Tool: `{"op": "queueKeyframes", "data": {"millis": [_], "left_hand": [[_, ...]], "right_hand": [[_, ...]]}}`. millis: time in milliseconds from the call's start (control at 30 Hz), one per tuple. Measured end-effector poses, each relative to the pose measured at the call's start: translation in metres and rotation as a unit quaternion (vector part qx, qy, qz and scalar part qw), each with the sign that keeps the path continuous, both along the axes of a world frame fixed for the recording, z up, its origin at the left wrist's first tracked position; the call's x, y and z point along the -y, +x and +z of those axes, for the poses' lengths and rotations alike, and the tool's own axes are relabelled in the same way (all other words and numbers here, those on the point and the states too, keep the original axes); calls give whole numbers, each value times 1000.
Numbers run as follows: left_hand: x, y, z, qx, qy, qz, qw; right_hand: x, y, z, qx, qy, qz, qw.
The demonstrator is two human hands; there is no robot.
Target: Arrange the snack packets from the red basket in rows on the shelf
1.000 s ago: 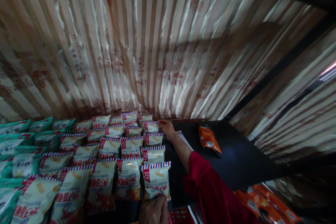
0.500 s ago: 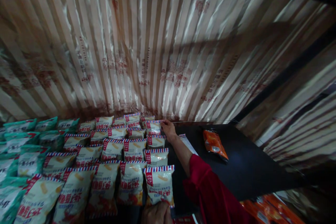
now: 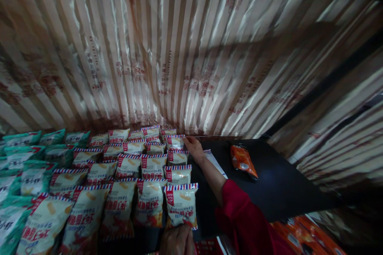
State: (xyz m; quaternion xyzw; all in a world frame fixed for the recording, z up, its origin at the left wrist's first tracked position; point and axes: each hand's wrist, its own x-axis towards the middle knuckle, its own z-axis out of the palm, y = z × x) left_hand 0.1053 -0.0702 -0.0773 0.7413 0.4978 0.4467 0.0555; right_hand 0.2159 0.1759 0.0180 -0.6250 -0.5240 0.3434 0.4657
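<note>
Rows of white snack bags with red lettering and striped edges stand on a black surface. My right hand point(image 3: 194, 147), in a red sleeve, reaches to the back of the rightmost row. Its fingers pinch the upper right corner of a white bag point(image 3: 175, 142). At the bottom edge, my left hand point(image 3: 177, 240) is closed, in front of the nearest bag point(image 3: 181, 206) of that row. What it holds, if anything, is hidden. A white paper point(image 3: 216, 164) lies partly under my right forearm.
Green bags point(image 3: 36, 179) stand in rows at the left. One orange bag point(image 3: 243, 161) lies on the black table point(image 3: 278, 179), and more orange bags point(image 3: 306, 235) are at the lower right. Striped sheeting point(image 3: 179, 48) hangs behind.
The view has shifted slightly. My right hand stays at the same bag corner, with its forearm a little further right. My left hand has barely moved.
</note>
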Motion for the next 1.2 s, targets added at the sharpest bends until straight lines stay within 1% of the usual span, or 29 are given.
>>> {"op": "queueKeyframes", "data": {"millis": [67,133,200,267,367,467,633,767,833,933,1200], "left_hand": [[1,-1,1,4,-17,-16,1000],[1,-1,4,13,-31,-26,999],[2,-2,8,20,-43,-25,999],[3,-2,12,20,-47,-18,999],[4,-2,18,11,-47,-11,999],[4,-2,21,4,-47,-7,999],[4,-2,21,19,-49,-11,999],[5,-2,19,25,-54,-13,998],[5,-1,18,25,-57,-13,998],[5,-2,19,17,-66,-14,998],[4,-9,30,10,-91,-45,995]], "right_hand": [[4,7,6,74,7,-11,997],[10,12,12,176,0,9,984],[17,16,16,255,-26,56,965],[24,19,19,268,-55,113,955],[32,21,20,224,-76,180,955],[37,20,22,152,-90,194,965],[41,14,27,30,-84,174,981],[38,10,27,-20,-66,125,990],[36,9,25,-33,-53,104,993],[35,7,21,-43,-48,90,994],[39,7,14,-60,-43,90,993]]}}
